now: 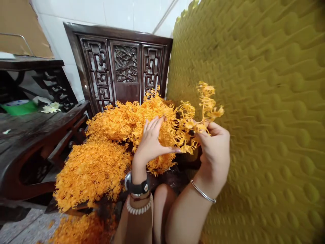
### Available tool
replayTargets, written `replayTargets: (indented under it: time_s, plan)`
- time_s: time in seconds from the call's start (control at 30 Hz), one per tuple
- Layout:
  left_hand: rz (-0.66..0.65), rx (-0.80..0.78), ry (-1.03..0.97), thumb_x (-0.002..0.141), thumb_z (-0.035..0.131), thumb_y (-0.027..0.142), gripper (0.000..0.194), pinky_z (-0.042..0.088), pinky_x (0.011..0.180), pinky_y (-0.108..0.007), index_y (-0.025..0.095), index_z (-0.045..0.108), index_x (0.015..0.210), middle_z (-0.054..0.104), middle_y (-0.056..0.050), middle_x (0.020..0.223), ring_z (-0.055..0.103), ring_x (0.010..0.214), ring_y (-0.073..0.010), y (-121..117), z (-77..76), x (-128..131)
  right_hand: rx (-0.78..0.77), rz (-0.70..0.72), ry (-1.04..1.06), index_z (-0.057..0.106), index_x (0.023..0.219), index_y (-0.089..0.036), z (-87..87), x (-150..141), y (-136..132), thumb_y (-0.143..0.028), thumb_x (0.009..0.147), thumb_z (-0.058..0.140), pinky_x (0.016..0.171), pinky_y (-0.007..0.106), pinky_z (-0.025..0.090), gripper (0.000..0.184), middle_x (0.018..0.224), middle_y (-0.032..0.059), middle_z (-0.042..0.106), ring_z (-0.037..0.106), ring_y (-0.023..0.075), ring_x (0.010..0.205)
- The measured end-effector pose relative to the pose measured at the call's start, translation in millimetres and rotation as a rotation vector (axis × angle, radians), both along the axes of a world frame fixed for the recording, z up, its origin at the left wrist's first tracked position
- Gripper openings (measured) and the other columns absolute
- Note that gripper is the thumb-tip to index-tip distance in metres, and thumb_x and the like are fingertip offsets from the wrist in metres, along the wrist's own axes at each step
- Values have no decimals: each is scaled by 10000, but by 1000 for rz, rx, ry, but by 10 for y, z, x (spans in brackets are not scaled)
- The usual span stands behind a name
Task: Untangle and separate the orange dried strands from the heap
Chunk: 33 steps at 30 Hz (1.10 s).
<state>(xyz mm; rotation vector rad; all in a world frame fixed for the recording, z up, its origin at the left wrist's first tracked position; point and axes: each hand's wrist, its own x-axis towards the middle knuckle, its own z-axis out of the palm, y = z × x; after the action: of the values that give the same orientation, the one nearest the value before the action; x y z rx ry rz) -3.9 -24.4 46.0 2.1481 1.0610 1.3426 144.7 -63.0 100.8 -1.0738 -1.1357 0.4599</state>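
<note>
Orange plastic-looking flower sprays with thin curled petals lie in a large heap (122,118) on a dark wooden seat. My right hand (214,145) pinches the stem of one branched flower spray (207,101) between thumb and fingertips, its tip pointing up. At the heap's near side is my left hand (152,139), fingers stretched out against the flowers and thumb spread toward the held spray. A lower, denser mound of orange flowers (93,173) sits to the left. My left wrist wears a dark-banded watch (137,186) and a coiled band.
A carved dark wood chair back (125,67) rises behind the heap. Along the right stands a yellow-green textured foam mat (266,101). At left, a dark table (15,135) bears a green basin (19,107) and pale flowers (51,107). More orange flowers (78,230) lie below.
</note>
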Motion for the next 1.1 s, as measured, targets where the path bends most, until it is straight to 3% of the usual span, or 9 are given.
replayTargets:
  time_s: [0.03, 0.1, 0.23, 0.4, 0.57, 0.7, 0.83, 0.97, 1.1]
  plan:
    - [-13, -33, -65, 675, 705, 403, 809, 282, 1074, -482, 156, 364, 1364, 618, -118, 1089, 485, 1177, -278, 39, 0, 74, 17, -18, 8, 507, 557, -161, -3, 0, -20, -173, 651, 608, 445, 199, 285, 138, 551, -52, 433, 347, 52, 494]
    - [-99, -131, -242, 747, 634, 317, 520, 453, 858, -387, 170, 507, 1229, 614, -30, 771, 586, 853, -206, 123, -20, 187, 57, -60, 59, 499, 550, -166, -1, 13, -75, -201, 653, 629, 448, 202, 281, 169, 544, -58, 419, 333, 50, 488]
    - [-236, -189, -520, 727, 657, 295, 139, 410, 606, -254, 166, 656, 781, 509, 19, 611, 479, 608, -121, 192, -72, 241, 176, -79, 218, 546, 583, -171, 34, 60, -186, -286, 622, 716, 494, 208, 337, 209, 585, -48, 477, 391, 58, 523]
    - [-191, -172, -685, 801, 569, 380, 266, 367, 543, -223, 162, 596, 651, 485, 28, 560, 430, 527, -87, 174, -78, 232, 265, -92, 260, 552, 584, -183, 90, 63, -295, -292, 577, 770, 499, 210, 355, 244, 565, -59, 468, 393, 62, 511]
    - [-92, -154, -833, 822, 522, 323, 232, 421, 619, -228, 176, 585, 655, 519, 34, 517, 483, 517, -86, 238, -67, 311, 473, -148, 316, 526, 604, -192, 106, -53, -443, -189, 653, 682, 581, 227, 378, 163, 629, -49, 425, 393, 78, 568]
    - [-38, -171, -873, 796, 533, 299, 188, 454, 668, -243, 185, 602, 665, 575, 23, 558, 537, 564, -99, 277, -61, 350, 370, -190, 401, 363, 526, -208, 135, -141, -503, -130, 647, 638, 504, 227, 274, 310, 602, -55, 302, 292, 93, 538]
    - [-3, -195, -863, 786, 534, 316, 203, 479, 728, -278, 177, 603, 656, 640, -8, 626, 600, 650, -130, 311, -84, 368, 325, -253, 389, 329, 526, -210, 146, -152, -508, -155, 669, 621, 501, 241, 268, 330, 605, -53, 296, 290, 103, 538]
    - [50, -209, -842, 819, 499, 358, 233, 475, 855, -324, 173, 629, 763, 692, -46, 797, 641, 851, -167, 372, -149, 357, 323, -78, 346, 411, 563, -199, 110, -125, -418, -144, 680, 638, 527, 217, 318, 261, 608, -60, 356, 354, 82, 553]
    - [14, -274, -728, 852, 462, 422, 314, 406, 1001, -362, 204, 648, 980, 670, -62, 1080, 579, 1102, -194, 366, -238, 190, 219, 87, 215, 544, 771, -210, 24, -106, -77, -302, 790, 579, 704, 246, 432, 100, 745, -39, 514, 495, 86, 671]
